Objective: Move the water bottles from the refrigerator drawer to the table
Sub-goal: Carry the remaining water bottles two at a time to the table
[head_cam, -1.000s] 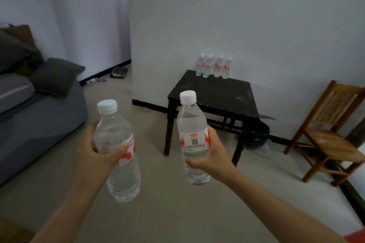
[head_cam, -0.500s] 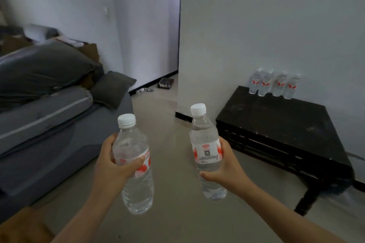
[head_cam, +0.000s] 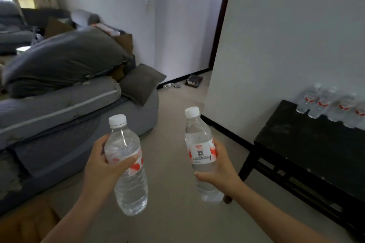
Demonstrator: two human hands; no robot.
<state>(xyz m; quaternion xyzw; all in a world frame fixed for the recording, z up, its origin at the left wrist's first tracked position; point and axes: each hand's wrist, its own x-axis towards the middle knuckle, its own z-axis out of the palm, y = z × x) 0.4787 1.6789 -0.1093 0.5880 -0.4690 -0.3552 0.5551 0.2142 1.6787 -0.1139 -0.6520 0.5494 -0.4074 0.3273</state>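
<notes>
Partly done. Four bottles (head_cam: 331, 104) lined up at back of table (head_cam: 296, 144), against wall (head_cam: 276, 45). Left grip (head_cam: 102, 167) curled round left bottle (head_cam: 131, 189), right grip (head_cam: 222, 171) curled round right bottle (head_cam: 198, 136), both upright over floor (head_cam: 173, 120), near table. Remaining, likely: setting both on table. Refrigerator drawer out of view.

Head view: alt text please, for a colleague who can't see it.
The left hand grips the left bottle, the right hand the right bottle, both capped, over the floor near the black table at right. A row of bottles stands at its back by the wall; a grey sofa is left.
</notes>
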